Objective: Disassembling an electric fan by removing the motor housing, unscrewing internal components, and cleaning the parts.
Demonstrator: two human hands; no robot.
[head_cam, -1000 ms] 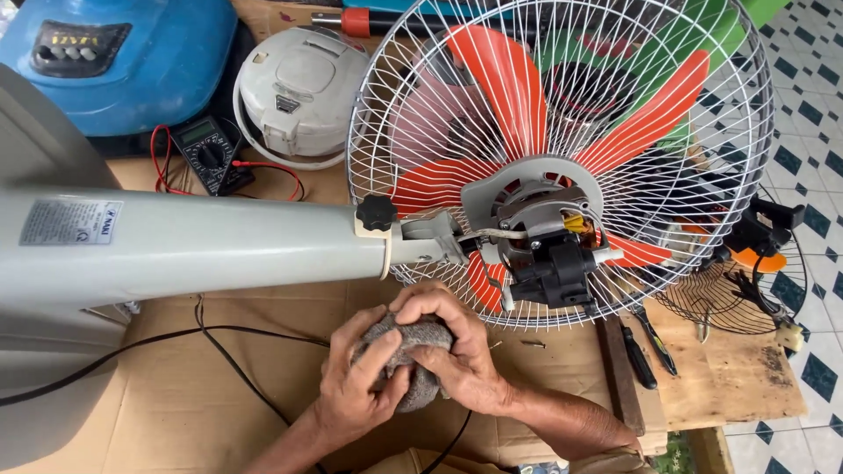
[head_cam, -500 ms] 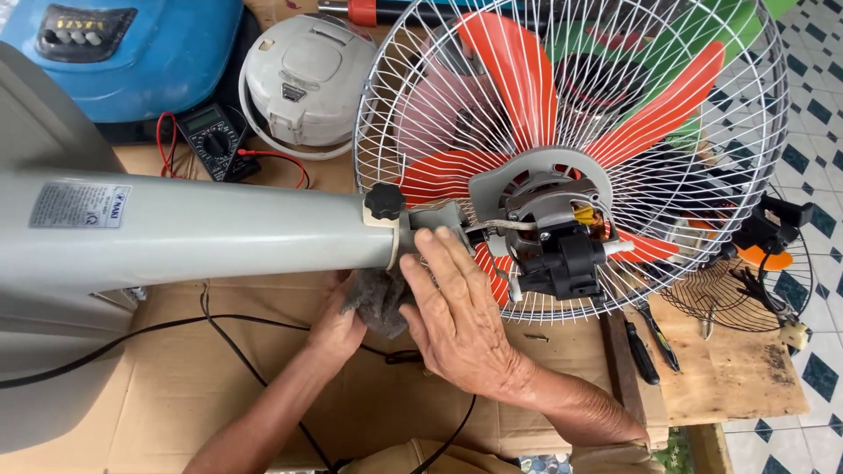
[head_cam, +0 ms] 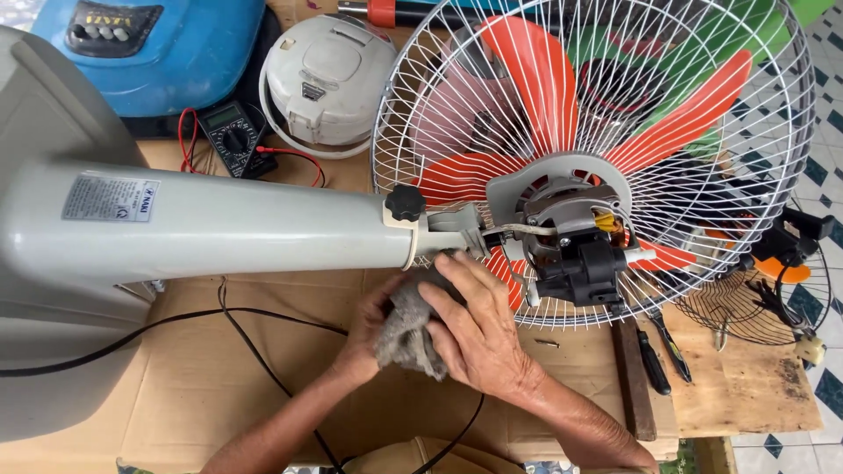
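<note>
1. A person is working over a grey standing fan (head_cam: 219, 224) that is lying on its side across flattened cardboard (head_cam: 202, 386) on a bench.
2. Both hands are gripping a crumpled grey rag (head_cam: 406, 326) just below the fan's neck joint, where the grey stem is meeting the motor bracket.
3. The left hand (head_cam: 367, 332) is cupping the rag from the left side, its fingers curled around the cloth and mostly hidden behind it.
4. The right hand (head_cam: 479, 326) is lying over the rag from the right, fingers spread and pressing the cloth upward, with the fingertips reaching the underside of the joint.
5. A black knob (head_cam: 405, 203) is sitting on the joint just above the hands.
6. The exposed motor (head_cam: 571, 237) is showing to the right of the hands, behind the white wire guard (head_cam: 773, 175), which is enclosing orange blades (head_cam: 527, 79).
7. A black cord (head_cam: 263, 369) is running across the cardboard and passing under the forearms.
8. A black multimeter (head_cam: 230, 136) with red leads is resting beyond the stem, beside a white rice cooker (head_cam: 329, 79) and a blue appliance (head_cam: 149, 53).
9. Screwdrivers (head_cam: 659, 351) are lying on the wooden board to the right, near a second, smaller wire guard (head_cam: 755, 303).
</note>
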